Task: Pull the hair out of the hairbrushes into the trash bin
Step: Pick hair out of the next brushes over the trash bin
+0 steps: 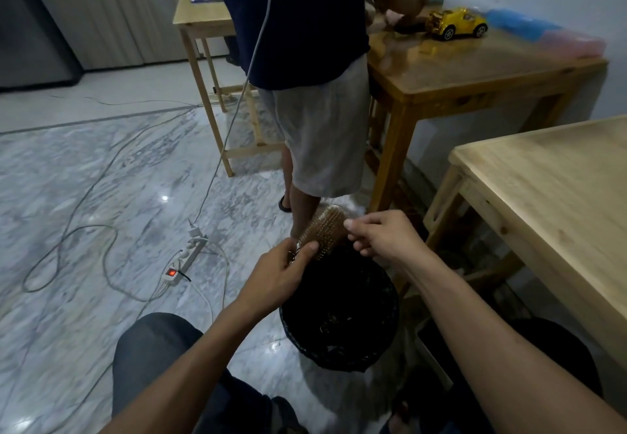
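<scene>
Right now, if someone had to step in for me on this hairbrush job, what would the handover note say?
Left hand: closed around the lower end of the hairbrush, holding it bristle side up over the far rim of the trash bin.
Right hand: fingertips pinched at the bristles on the brush head's right edge; any hair between them is too fine to make out.
Bin: black-lined, on the floor between the knees; contents too dark to judge.
Done: this brush is in hand over the bin, and picking is under way.
Left: finish clearing the bristles and drop the hair in the bin. No other brush is in view.
</scene>
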The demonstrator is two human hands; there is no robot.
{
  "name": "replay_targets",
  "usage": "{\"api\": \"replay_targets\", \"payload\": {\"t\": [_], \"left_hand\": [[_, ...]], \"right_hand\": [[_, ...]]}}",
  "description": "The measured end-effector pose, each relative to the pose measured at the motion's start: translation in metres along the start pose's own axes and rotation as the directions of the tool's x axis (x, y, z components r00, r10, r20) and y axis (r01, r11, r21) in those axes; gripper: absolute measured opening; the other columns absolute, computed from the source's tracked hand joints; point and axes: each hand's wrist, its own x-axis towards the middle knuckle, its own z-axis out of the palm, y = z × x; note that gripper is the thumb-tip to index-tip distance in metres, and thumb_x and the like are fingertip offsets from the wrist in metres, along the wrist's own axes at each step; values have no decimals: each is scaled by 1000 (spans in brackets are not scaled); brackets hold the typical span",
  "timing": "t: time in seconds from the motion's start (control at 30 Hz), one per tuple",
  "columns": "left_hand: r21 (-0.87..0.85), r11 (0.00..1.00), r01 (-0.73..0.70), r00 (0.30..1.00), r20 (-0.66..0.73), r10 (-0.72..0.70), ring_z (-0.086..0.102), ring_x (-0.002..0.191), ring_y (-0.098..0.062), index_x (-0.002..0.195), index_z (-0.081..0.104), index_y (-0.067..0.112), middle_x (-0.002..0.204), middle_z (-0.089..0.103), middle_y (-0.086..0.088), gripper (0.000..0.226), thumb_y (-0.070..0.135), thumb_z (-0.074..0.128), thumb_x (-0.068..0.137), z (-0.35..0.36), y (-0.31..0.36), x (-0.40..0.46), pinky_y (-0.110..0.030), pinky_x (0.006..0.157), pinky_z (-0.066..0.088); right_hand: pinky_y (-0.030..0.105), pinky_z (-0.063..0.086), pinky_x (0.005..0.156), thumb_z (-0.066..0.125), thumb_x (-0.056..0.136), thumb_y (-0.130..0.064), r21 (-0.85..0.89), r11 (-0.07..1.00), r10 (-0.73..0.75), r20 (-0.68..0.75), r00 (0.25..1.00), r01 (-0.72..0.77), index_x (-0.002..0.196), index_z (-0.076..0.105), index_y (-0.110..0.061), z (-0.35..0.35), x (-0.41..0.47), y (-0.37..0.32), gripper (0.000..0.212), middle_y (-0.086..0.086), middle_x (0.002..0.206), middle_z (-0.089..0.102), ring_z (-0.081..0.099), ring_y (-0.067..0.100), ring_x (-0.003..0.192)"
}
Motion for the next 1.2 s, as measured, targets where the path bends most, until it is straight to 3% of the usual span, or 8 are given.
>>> {"api": "replay_targets", "payload": {"t": [0.27,0.6,0.7,0.8,0.87,1.03,1.1,1.2], "left_hand": [[20,985,169,983,-82,-167,55,61,-21,89,61,10,67,59,-2,58,66,48,96,-6,-30,18,-36,58,41],[-275,908,315,917,-158,-366,41,42,-14,103,58,-3,59,47,-4,65,61,51,98,-24,-48,17,-28,41,30],[-275,924,267,937,-149,-316,43,44,-16,101,60,2,56,46,-2,64,65,50,96,-21,-36,14,-30,43,32],[-215,954,207,961,-137,-239,49,49,-17,94,63,12,59,51,-4,57,68,50,94,-21,-20,11,-34,47,37],[-160,973,167,972,-138,-189,49,53,-18,91,63,14,61,53,-2,58,70,50,93,-21,-9,12,-39,53,38],[-89,990,106,991,-74,-112,51,55,-14,89,62,14,67,60,1,54,67,50,95,-16,22,15,-34,55,38],[-83,993,88,995,-45,-92,53,52,-9,87,63,18,66,61,5,51,66,51,95,-14,31,14,-31,53,39],[-162,981,111,994,3,-112,50,45,-7,88,62,15,59,56,7,50,64,53,96,-16,37,14,-30,49,37]], "right_hand": [[30,51,66,73,94,-22,48,998,55,-219,974,-45,82,78,-7,-14,1,3,20,7,77,72,62,15,68],[31,50,71,66,99,-23,164,986,96,-390,916,-33,99,74,-11,-47,8,14,14,5,91,71,63,14,79],[33,55,75,64,100,-25,53,995,95,-276,956,-84,113,74,-12,-36,11,20,21,4,97,73,67,16,86],[36,54,93,62,98,-25,-260,959,67,-185,980,-115,141,59,-19,-28,11,20,44,3,132,64,63,23,111],[34,52,88,64,94,-26,-410,910,16,-124,992,-65,154,44,-25,-22,7,17,63,5,148,49,60,25,112],[26,57,64,83,82,-30,-160,986,-16,198,980,48,156,39,-27,-2,3,20,87,4,144,54,73,16,92],[22,55,61,84,82,-34,-113,988,-76,250,965,107,147,52,-26,7,3,23,73,0,135,64,74,12,84],[23,53,58,78,90,-27,-11,985,-167,205,964,173,115,73,-22,19,3,24,26,-2,99,77,68,11,71]]}}
